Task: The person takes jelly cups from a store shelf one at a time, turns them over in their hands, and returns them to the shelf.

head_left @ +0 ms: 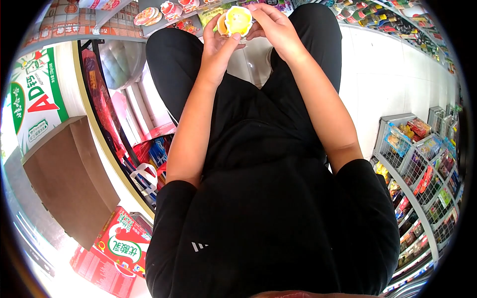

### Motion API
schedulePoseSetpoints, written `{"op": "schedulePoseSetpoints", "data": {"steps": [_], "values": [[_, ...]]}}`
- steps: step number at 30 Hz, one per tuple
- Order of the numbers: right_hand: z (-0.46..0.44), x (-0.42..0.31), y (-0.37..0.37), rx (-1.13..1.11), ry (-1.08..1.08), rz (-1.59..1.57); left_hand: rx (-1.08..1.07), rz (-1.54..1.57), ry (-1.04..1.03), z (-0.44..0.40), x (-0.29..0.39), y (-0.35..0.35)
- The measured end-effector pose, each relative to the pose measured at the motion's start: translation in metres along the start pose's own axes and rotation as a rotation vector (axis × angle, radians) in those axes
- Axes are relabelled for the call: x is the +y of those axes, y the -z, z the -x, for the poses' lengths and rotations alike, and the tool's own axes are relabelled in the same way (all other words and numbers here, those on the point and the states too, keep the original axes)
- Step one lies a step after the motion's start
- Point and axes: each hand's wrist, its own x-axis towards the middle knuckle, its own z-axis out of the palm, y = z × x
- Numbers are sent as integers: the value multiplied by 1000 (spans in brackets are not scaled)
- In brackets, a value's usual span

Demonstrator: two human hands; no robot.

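A small cup-shaped package with a bright yellow top and a white scalloped rim is held up between both hands, near the top centre. My left hand grips it from the left, the thumb on its lower edge and the fingers behind it. My right hand touches its right side, with thumb and forefinger at the upper edge. An orange-brown edge shows at the left of the yellow top, partly behind my left fingers.
A shelf with round red and white packages runs along the top. Wire baskets of snacks stand at the right. At the left are a brown cardboard box and a red carton. My black-clad knees flank the hands.
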Motion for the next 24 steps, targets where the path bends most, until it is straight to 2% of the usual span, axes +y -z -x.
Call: {"op": "schedulePoseSetpoints", "data": {"steps": [10, 12, 24], "values": [[1, -6, 2, 1, -50, -36, -9, -14, -9, 0, 0, -2], [4, -8, 2, -1, -143, -103, -6, -24, -17, 1, 0, -3], [5, -10, 5, -37, -136, -154, -17, -123, -76, 2, -4, -3]]}}
